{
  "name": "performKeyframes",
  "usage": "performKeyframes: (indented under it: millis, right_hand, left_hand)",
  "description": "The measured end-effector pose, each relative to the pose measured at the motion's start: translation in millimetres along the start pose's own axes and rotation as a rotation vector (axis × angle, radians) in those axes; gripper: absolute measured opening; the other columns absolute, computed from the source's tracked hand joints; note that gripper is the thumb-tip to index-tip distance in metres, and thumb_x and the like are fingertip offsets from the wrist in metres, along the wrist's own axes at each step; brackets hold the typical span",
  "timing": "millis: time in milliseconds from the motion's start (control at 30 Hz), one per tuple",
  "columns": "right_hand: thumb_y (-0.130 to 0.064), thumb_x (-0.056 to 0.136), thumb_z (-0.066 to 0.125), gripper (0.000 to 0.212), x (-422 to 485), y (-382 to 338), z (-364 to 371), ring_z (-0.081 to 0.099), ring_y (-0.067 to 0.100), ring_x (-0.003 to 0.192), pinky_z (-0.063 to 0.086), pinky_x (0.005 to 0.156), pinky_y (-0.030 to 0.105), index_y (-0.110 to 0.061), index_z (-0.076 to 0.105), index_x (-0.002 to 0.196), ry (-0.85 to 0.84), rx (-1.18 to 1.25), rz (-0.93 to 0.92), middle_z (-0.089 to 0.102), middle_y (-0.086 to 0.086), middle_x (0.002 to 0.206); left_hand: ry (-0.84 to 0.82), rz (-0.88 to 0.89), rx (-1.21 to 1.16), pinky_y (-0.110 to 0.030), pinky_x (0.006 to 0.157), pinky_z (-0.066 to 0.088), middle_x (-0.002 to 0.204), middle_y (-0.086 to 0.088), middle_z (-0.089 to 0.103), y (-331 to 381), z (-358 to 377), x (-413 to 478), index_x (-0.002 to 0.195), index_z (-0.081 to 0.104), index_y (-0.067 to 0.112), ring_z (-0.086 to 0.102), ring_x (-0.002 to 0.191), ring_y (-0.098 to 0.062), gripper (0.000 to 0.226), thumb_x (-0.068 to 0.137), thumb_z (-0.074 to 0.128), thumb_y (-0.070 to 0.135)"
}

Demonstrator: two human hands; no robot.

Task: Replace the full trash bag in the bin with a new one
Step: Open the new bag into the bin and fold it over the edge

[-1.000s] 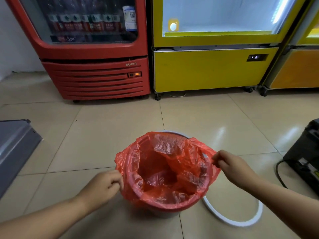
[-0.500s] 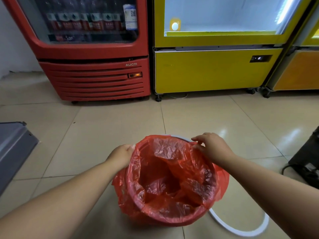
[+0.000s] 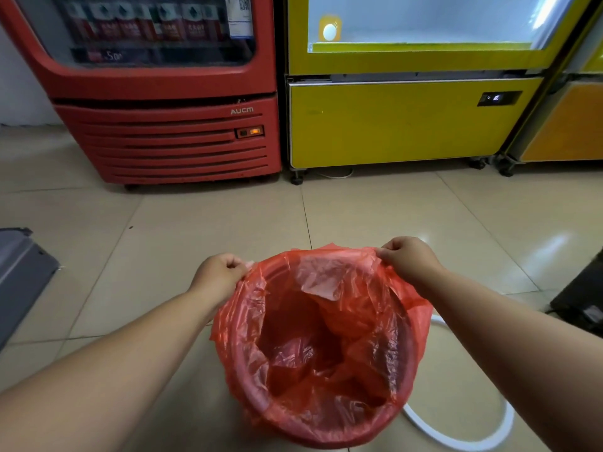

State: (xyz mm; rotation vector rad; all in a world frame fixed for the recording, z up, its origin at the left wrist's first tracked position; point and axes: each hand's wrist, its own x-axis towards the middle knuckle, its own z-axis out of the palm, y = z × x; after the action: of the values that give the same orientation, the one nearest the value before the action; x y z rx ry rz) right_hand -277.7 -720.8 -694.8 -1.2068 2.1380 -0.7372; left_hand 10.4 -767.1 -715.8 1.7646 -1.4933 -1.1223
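Bin (image 3: 244, 363) stands on the tiled floor (image 3: 163, 256), low centre of the head view. It is almost wholly wrapped, and only its round rim shows through the film.

Bag (image 3: 326, 360): red, translucent, crumpled, and sitting inside the bin. Its mouth is folded down over the rim on the near side and both flanks. The far edge is raised off the rim and stretched between the two hands.

Left hand (image 3: 220, 275): fingers curled into a fist, gripping the far-left edge of the bag, knuckles up.

Right hand (image 3: 408, 261): fingers curled, pinching the far-right edge of the bag, slightly higher than the left. Both forearms reach in from the bottom corners.

White ring (image 3: 456, 442) lies flat on the floor just right of the bin, partly hidden by the bin and the right forearm.

Background: red cooler (image 3: 169, 141) with bottles behind glass, and a yellow cooler (image 3: 391, 125) just beside it on the right. A grey object (image 3: 19, 278) shows at the left edge and a black unit (image 3: 584, 298) at the right edge; I cannot tell what either is.
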Motion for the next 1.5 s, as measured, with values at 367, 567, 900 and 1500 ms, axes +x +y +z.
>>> performKeyframes:
  millis: [367,567,900,1500]
  right_hand:
    - [-0.021,0.083,0.067,0.032,14.9,10.2,13.2,0.065,0.032,0.088,0.055,0.086,0.04,0.006,0.071,0.1,-0.157,-0.168,0.203,0.071,0.022,0.099]
    - [-0.007,0.081,0.063,0.025,12.6,17.1,15.0,0.064,0.029,0.07,0.057,0.079,0.039,0.01,0.068,0.098,-0.231,-0.149,0.353,0.067,0.02,0.086]
    - [-0.03,0.096,0.047,0.042,-14.5,17.3,-1.2,0.064,0.035,0.082,0.048,0.069,0.033,0.003,0.069,0.084,0.08,-0.304,-0.072,0.072,0.018,0.082]
    - [-0.029,0.095,0.032,0.042,-79.6,26.8,-5.4,0.062,0.019,0.115,0.044,0.102,0.036,-0.026,0.064,0.121,0.038,-0.777,-0.958,0.066,-0.002,0.123]
  left_hand:
    - [-0.067,-0.092,0.1,-0.021,0.046,0.032,0.054,-0.002,0.052,1.0,12.0,16.3,0.063,0.058,0.012,0.041,0.043,-0.013,0.026,0.087,0.062,0.022]
    - [-0.173,-0.185,0.168,-0.008,0.028,0.025,0.038,0.001,0.049,-7.7,9.7,20.7,0.064,0.058,0.011,0.033,0.02,-0.005,0.025,0.089,0.056,0.01]
    - [-0.044,0.078,0.365,-0.032,0.062,0.042,0.073,-0.016,0.063,0.6,-0.5,1.1,0.075,0.064,0.013,0.056,0.067,-0.027,0.032,0.094,0.046,0.031]
    - [-0.171,0.616,0.688,-0.019,0.112,0.002,0.156,0.001,0.023,-8.1,1.2,-53.5,0.145,0.029,0.019,0.015,0.145,-0.012,0.066,0.089,0.014,0.05]
